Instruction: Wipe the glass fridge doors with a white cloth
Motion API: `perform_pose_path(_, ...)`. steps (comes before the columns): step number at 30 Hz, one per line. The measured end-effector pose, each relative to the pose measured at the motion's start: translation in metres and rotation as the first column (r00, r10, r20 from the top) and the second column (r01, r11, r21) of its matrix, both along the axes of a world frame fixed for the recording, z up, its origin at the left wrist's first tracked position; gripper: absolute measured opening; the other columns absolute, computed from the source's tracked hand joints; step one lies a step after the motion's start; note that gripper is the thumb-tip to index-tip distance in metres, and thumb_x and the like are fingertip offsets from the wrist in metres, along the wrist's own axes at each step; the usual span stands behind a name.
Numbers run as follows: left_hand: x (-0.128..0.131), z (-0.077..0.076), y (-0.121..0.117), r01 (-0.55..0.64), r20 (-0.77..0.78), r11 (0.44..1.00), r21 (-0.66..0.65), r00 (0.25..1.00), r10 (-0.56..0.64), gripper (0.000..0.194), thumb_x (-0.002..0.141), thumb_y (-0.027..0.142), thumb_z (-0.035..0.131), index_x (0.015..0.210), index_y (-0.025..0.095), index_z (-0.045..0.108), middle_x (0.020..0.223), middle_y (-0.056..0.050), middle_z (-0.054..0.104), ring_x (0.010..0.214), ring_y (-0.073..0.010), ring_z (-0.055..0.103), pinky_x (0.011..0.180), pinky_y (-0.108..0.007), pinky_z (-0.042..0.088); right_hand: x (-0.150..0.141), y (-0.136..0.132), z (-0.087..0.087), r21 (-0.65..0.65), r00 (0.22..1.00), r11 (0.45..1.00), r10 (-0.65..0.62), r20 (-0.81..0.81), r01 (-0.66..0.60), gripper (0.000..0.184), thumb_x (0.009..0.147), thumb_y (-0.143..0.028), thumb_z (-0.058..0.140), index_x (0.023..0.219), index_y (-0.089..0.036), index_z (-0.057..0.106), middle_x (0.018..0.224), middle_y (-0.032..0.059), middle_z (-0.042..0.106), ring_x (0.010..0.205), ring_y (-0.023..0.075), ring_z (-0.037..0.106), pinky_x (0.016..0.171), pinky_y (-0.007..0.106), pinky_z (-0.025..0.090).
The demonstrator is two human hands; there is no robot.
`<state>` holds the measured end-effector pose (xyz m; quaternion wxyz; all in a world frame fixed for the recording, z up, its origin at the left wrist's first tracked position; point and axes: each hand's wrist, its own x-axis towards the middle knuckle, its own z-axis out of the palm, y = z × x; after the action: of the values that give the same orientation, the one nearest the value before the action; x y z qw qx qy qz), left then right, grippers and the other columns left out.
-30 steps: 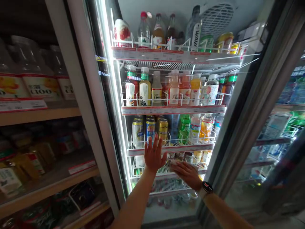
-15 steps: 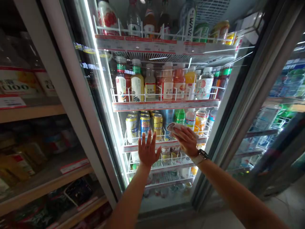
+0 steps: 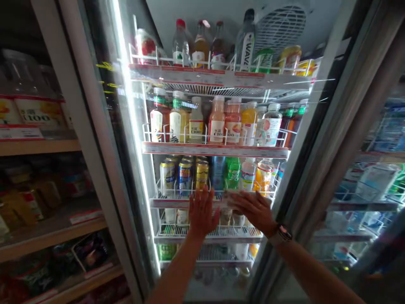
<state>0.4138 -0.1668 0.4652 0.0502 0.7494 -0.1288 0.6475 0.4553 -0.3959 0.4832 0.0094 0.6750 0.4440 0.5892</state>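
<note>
My left hand (image 3: 202, 213) lies flat with spread fingers against the glass door of a drinks cooler (image 3: 215, 169), holding nothing. To its right, my right hand (image 3: 253, 211) presses a pale crumpled cloth (image 3: 232, 198) on the same glass, and most of the cloth is hidden under the fingers. A wristwatch (image 3: 283, 234) sits on my right wrist. Behind the glass, wire racks hold bottled drinks (image 3: 217, 124) and a row of cans (image 3: 185, 177) just above my hands.
Wooden shelves (image 3: 38, 147) with packaged goods stand to the left of the cooler. A second glass-doored cooler (image 3: 363, 202) stands to the right. A metal door frame (image 3: 316, 126) separates them, and a fan grille (image 3: 280, 27) shows at the cooler's top.
My right hand with the cloth rose along the glass and has come back down. My left hand has slid slightly lower. The view has shifted a little.
</note>
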Motion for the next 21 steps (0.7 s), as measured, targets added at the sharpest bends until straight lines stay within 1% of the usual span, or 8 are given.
perform_pose_path(3,0.01,0.001,-0.031,-0.042,-0.013,0.999,-0.03,0.999,0.041,0.064,0.097,0.039,0.036,0.154,0.015,0.018,0.158,-0.011,0.028,0.15,-0.0251,0.012,0.123,-0.046,0.01,0.005,-0.009,0.048,0.166,0.997,0.985,-0.054,0.046,0.046,0.04,0.094,-0.012,0.056,0.128,-0.033,0.061,0.127,-0.0038,0.068,0.14,0.0194,0.042,0.123,0.044,0.021)
perform_pose_path(5,0.017,0.001,-0.041,-0.087,0.015,0.994,-0.067,0.996,0.088,0.064,0.097,0.041,0.035,0.154,0.016,0.02,0.157,-0.01,0.03,0.15,-0.0248,0.012,0.123,-0.047,0.009,0.006,-0.01,0.054,0.219,0.998,0.975,-0.054,0.04,0.044,0.04,0.094,-0.011,0.054,0.127,-0.033,0.061,0.124,-0.0029,0.069,0.138,0.0195,0.045,0.123,0.043,0.024)
perform_pose_path(7,0.021,0.0,-0.043,-0.109,0.046,0.991,-0.078,0.993,0.112,0.063,0.098,0.042,0.035,0.154,0.017,0.021,0.157,-0.01,0.03,0.15,-0.0247,0.012,0.123,-0.046,0.009,0.005,-0.01,0.038,0.231,1.0,0.973,-0.017,0.0,0.016,0.037,0.096,-0.012,0.052,0.125,-0.031,0.063,0.121,-0.0023,0.071,0.134,0.0185,0.049,0.121,0.041,0.027)
perform_pose_path(9,0.023,0.0,-0.042,-0.112,0.051,0.991,-0.068,0.992,0.116,0.063,0.097,0.041,0.036,0.154,0.017,0.022,0.158,-0.01,0.029,0.15,-0.0251,0.013,0.123,-0.046,0.011,0.002,-0.01,0.005,0.21,0.997,0.978,0.037,-0.073,-0.021,0.034,0.096,-0.013,0.051,0.122,-0.031,0.064,0.117,-0.0024,0.073,0.131,0.0171,0.053,0.12,0.039,0.03)
perform_pose_path(12,0.021,-0.001,-0.04,-0.129,0.039,0.99,-0.056,0.991,0.132,0.064,0.097,0.04,0.038,0.154,0.016,0.022,0.158,-0.011,0.027,0.15,-0.0264,0.013,0.123,-0.047,0.012,-0.004,-0.018,-0.05,0.105,0.978,0.991,0.099,-0.186,-0.081,0.033,0.097,-0.015,0.048,0.122,-0.031,0.064,0.118,-0.0033,0.073,0.127,0.0146,0.056,0.117,0.035,0.034)
perform_pose_path(15,0.02,-0.003,-0.04,-0.148,0.011,0.987,-0.054,0.989,0.149,0.064,0.097,0.04,0.037,0.154,0.015,0.022,0.158,-0.012,0.027,0.15,-0.0276,0.012,0.122,-0.049,0.013,-0.01,-0.032,-0.08,-0.01,0.969,0.992,0.121,-0.214,-0.126,0.034,0.098,-0.014,0.046,0.123,-0.029,0.063,0.121,-0.004,0.071,0.124,0.0125,0.058,0.118,0.033,0.032)
perform_pose_path(18,0.021,-0.006,-0.04,-0.171,-0.021,0.984,-0.057,0.985,0.17,0.064,0.096,0.04,0.036,0.153,0.015,0.023,0.157,-0.013,0.031,0.15,-0.028,0.014,0.121,-0.051,0.014,-0.009,-0.045,-0.067,-0.052,0.968,0.986,0.142,-0.208,-0.156,0.033,0.098,-0.012,0.047,0.123,-0.026,0.063,0.122,-0.0049,0.07,0.129,0.0122,0.054,0.124,0.034,0.018)
perform_pose_path(21,0.022,-0.007,-0.04,-0.182,-0.042,0.981,-0.062,0.983,0.179,0.063,0.096,0.04,0.036,0.152,0.014,0.027,0.156,-0.014,0.032,0.15,-0.0277,0.016,0.121,-0.05,0.014,0.001,-0.051,-0.015,-0.014,0.97,0.988,0.148,-0.191,-0.154,0.038,0.096,-0.009,0.05,0.128,-0.025,0.06,0.129,-0.003,0.066,0.14,0.0146,0.041,0.126,0.038,0.011)
